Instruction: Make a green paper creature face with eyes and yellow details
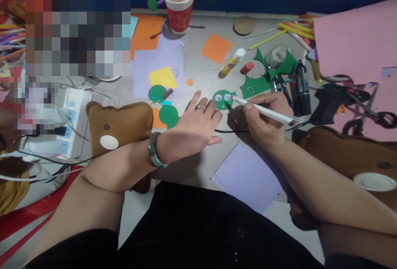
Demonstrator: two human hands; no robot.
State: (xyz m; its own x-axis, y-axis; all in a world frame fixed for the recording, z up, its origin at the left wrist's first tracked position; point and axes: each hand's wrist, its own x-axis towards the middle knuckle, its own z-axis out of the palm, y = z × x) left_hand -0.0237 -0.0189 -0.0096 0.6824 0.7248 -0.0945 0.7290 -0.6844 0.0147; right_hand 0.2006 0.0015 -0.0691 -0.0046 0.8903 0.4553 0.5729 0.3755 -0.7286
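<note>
A small green paper face (223,100) with two drawn eyes lies on the table (198,64). My right hand (268,118) is closed around a white marker (268,113), its tip at the right edge of the face. My left hand (198,126) lies palm down with fingers spread, its fingertips close to the left side of the face. Left of that hand are a green paper shape (169,116) and another green circle (157,93) with a brown piece on it.
A red and white cup (180,12) stands at the back. Glue stick (232,62), black markers (302,91), glue gun (328,101) and scissors (367,107) are right. Brown cushions (124,124) flank my arms; a power strip (76,122) is left. Purple paper (246,178) lies near me.
</note>
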